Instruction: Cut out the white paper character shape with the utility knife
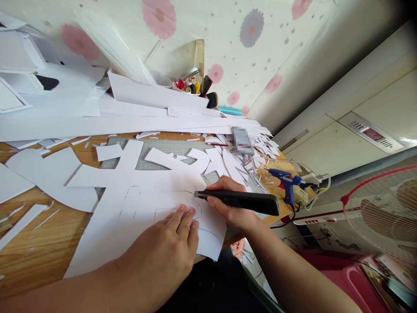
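A large white foam board sheet (114, 234) with thin pencil-like lines drawn on it lies near the table's front edge. My left hand (176, 237) rests flat on the sheet, palm down, fingers stretched out. In my right hand (230, 208) is a black utility knife (244, 201), its handle pointing right and its blade tip at a curved line on the sheet. Under and behind the sheet lies a grey-green cutting mat (156, 156), strewn with white offcuts (166, 160).
A blue glue gun (286, 180) with a cord stands on the table's right end. A grey box (243, 140) sits among scraps. Long white strips (130, 124) and a holder of tools (189, 87) line the back. A fan (384, 213) stands at right.
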{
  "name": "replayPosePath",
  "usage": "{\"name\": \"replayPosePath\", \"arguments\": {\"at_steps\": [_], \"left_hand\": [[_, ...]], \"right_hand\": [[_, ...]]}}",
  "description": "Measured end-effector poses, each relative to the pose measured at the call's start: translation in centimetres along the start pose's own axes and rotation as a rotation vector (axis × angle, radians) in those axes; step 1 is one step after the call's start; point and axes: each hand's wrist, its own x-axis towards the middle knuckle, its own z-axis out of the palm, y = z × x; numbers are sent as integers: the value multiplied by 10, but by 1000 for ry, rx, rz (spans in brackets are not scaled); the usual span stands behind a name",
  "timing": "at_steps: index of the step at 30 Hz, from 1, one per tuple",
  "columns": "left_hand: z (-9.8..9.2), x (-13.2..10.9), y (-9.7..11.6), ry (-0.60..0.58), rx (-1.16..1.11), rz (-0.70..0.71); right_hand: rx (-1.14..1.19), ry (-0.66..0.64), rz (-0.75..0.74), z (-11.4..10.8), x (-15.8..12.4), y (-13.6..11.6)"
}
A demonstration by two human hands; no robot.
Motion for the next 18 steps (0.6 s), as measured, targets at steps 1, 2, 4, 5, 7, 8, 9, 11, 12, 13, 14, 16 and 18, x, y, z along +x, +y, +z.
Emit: {"name": "replayPosePath", "arguments": {"at_steps": [1, 2, 4, 5, 7, 8, 9, 11, 12, 13, 14, 16, 18], "left_hand": [[2, -1, 0, 4, 0, -1], [3, -2, 1, 7, 0, -5], [6, -5, 2, 7, -3, -10], [8, -7, 3, 3, -5, -3], [10, -10, 3, 6, -5, 5], [11, -11, 3, 12, -5, 9], [11, -11, 3, 19, -4, 10], [12, -11, 3, 31, -2, 7], [12, -10, 3, 31, -2, 11], [12, -10, 3, 29, -1, 16], [12, -9, 2, 24, 0, 19], [11, -9, 2, 11, 7, 18], [9, -8, 1, -7, 15, 28]], "right_hand": [[14, -4, 3, -1, -1, 1], [34, -8, 0, -2, -1, 1], [76, -2, -12, -4, -1, 3], [91, 14, -12, -5, 0, 3], [106, 49, -13, -7, 2, 4], [112, 52, -17, -8, 3, 4], [119, 41, -26, -8, 5, 5], [137, -7, -66, -6, 9, 5], [143, -30, -85, -5, 11, 6], [144, -44, -99, -4, 13, 7], [141, -51, -108, -3, 14, 7], [131, -61, -112, -2, 16, 9], [131, -74, -116, -2, 18, 10]]}}
